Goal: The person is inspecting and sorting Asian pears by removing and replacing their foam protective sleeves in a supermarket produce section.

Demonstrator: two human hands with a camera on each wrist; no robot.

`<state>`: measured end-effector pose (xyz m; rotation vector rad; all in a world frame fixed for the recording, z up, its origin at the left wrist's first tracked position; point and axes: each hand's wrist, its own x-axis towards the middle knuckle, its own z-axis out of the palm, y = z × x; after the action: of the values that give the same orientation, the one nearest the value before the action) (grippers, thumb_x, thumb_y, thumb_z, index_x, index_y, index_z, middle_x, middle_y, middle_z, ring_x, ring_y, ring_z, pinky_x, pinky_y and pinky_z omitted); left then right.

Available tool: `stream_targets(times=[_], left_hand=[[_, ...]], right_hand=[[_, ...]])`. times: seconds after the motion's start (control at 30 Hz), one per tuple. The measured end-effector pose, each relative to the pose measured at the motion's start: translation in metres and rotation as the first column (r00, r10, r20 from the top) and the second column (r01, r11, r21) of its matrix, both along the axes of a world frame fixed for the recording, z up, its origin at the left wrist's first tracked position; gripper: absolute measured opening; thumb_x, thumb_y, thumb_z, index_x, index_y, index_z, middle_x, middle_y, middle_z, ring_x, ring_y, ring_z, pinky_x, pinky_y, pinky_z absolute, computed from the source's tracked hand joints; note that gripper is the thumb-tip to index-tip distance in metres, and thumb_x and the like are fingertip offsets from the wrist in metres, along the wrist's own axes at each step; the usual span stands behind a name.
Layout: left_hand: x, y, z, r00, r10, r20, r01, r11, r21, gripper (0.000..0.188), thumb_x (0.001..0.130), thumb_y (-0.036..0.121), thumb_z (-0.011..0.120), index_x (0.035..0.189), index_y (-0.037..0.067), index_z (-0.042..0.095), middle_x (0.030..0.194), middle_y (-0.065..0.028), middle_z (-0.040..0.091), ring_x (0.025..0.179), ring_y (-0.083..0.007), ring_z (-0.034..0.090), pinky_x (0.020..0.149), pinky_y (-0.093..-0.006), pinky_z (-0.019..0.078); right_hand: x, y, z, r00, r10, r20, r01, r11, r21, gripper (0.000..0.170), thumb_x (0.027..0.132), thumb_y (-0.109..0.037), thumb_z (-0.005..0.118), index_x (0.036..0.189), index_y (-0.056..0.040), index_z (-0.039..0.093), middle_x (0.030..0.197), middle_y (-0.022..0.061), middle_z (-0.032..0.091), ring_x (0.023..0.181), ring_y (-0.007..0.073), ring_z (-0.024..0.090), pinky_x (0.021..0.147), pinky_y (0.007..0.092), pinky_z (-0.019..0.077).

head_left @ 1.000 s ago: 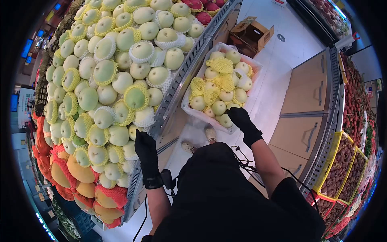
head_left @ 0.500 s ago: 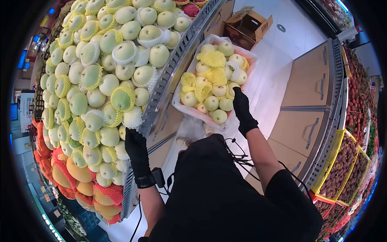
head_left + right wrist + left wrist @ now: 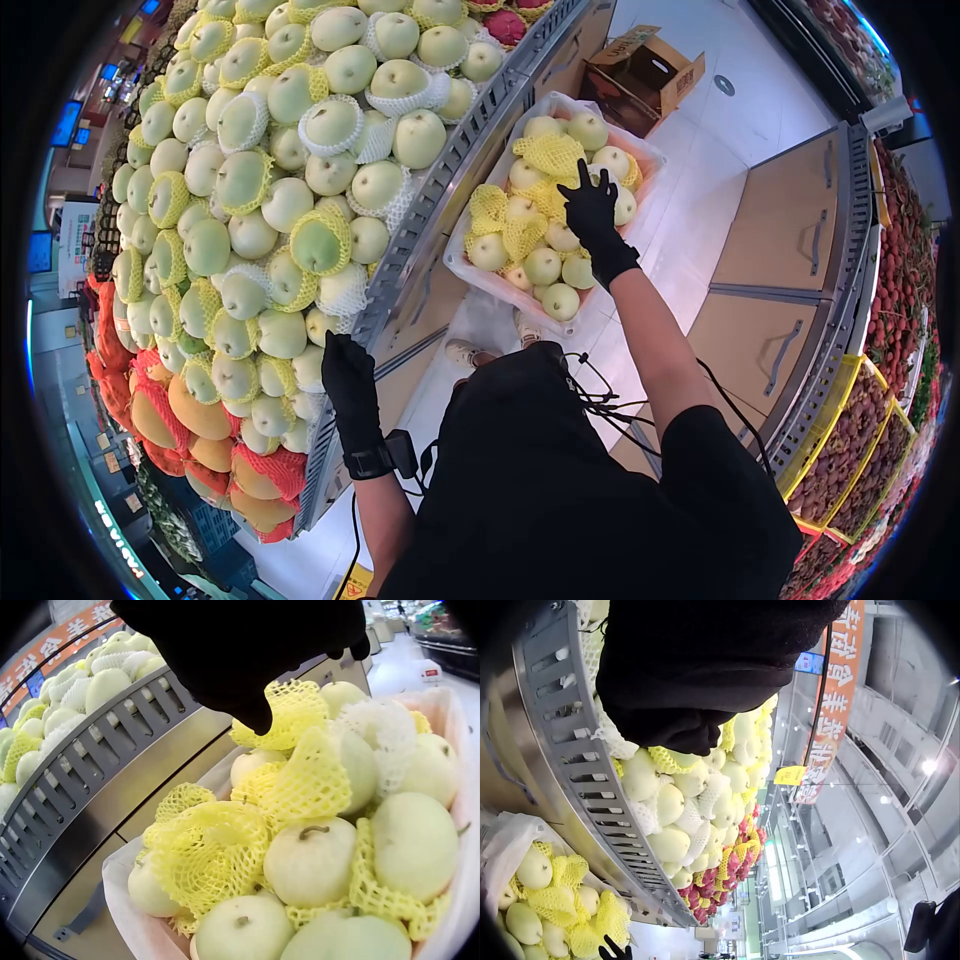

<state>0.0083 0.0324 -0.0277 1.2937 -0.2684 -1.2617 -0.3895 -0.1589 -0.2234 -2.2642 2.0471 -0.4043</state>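
Observation:
In the head view a black-gloved left hand (image 3: 350,388) rests, fingers curled, at the near edge of a display of pale green melons (image 3: 288,204), some in foam nets. Whether it grips a fruit there cannot be told. The gloved right hand (image 3: 594,212) is over the lined crate (image 3: 457,262) of similar melons, fingers spread. From the right wrist view, that hand (image 3: 255,652) hovers above yellow foam nets (image 3: 210,855) and melons (image 3: 310,859), with nothing seen in it. The left wrist view shows the left hand (image 3: 697,675) dark against the display.
A slotted grey rail (image 3: 410,235) edges the display. Beyond the crate an open cardboard box (image 3: 640,85) stands on the floor. Netted orange fruit (image 3: 200,410) lies at the display's near end. Cabinets (image 3: 775,225) with reddish produce above line the right; cables hang by the waist.
The right hand has moved from the crate's right and near side to over its fruit, and its fingers have spread. The left hand stays by the display edge as the view shifts slightly.

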Motion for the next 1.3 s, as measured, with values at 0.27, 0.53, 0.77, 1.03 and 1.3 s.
stream_targets(times=[0.27, 0.53, 0.77, 1.03, 1.3], left_hand=[[0.007, 0.007, 0.003, 0.998, 0.023, 0.066, -0.022, 1.000, -0.014, 0.027, 0.101, 0.031, 0.046, 0.079, 0.015, 0.048, 0.059, 0.0072, 0.027, 0.051, -0.0054, 0.026, 0.047, -0.0217, 0.0229], [-0.008, 0.013, 0.004, 0.766, -0.196, 0.612, 0.180, 0.980, 0.090, 0.013, 0.097, 0.010, 0.051, 0.106, 0.006, 0.058, 0.087, -0.0018, 0.058, 0.069, -0.0059, 0.051, 0.056, -0.0169, 0.0389], [-0.032, -0.016, 0.019, 0.862, -0.300, 0.408, 0.323, 0.946, 0.012, 0.027, 0.094, 0.009, 0.051, 0.119, 0.000, 0.058, 0.120, -0.0074, 0.060, 0.096, -0.0138, 0.059, 0.078, -0.0307, 0.0504], [-0.064, -0.040, 0.018, 0.607, -0.547, 0.576, 0.673, 0.740, -0.006, 0.038, 0.099, 0.017, 0.049, 0.135, 0.004, 0.051, 0.143, -0.0132, 0.046, 0.133, -0.0240, 0.042, 0.107, -0.0381, 0.0372], [-0.069, -0.055, -0.020, 0.672, -0.383, 0.633, 0.515, 0.857, -0.029, 0.032, 0.095, 0.019, 0.059, 0.126, 0.010, 0.062, 0.132, -0.0168, 0.055, 0.111, -0.0187, 0.060, 0.087, -0.0316, 0.0496]], right_hand=[[0.024, -0.041, -0.021, 0.995, -0.052, -0.085, 0.033, 0.977, -0.209, 0.025, 0.090, -0.017, 0.051, 0.107, -0.0040, 0.064, 0.121, 0.0104, 0.058, 0.109, 0.0393, 0.050, 0.091, 0.0583, 0.0395], [0.018, -0.029, 0.000, 0.772, 0.084, 0.630, 0.013, 0.989, -0.148, 0.023, 0.085, -0.006, 0.060, 0.107, -0.0054, 0.067, 0.102, 0.0139, 0.068, 0.090, 0.0283, 0.065, 0.078, 0.0366, 0.0516], [0.045, 0.008, 0.078, 0.518, 0.145, 0.843, -0.204, 0.978, -0.043, 0.030, 0.084, 0.002, 0.060, 0.111, -0.0076, 0.067, 0.100, 0.0107, 0.068, 0.089, 0.0222, 0.064, 0.080, 0.0318, 0.0509], [0.096, 0.050, 0.152, 0.468, 0.420, 0.778, -0.451, 0.870, -0.199, 0.029, 0.081, 0.000, 0.062, 0.109, -0.0090, 0.067, 0.098, 0.0100, 0.065, 0.089, 0.0279, 0.062, 0.080, 0.0355, 0.0497], [0.122, 0.063, 0.180, 0.484, 0.351, 0.802, -0.513, 0.856, -0.065, 0.022, 0.084, -0.004, 0.064, 0.106, -0.0051, 0.067, 0.095, 0.0086, 0.065, 0.084, 0.0225, 0.062, 0.075, 0.0313, 0.0499]])
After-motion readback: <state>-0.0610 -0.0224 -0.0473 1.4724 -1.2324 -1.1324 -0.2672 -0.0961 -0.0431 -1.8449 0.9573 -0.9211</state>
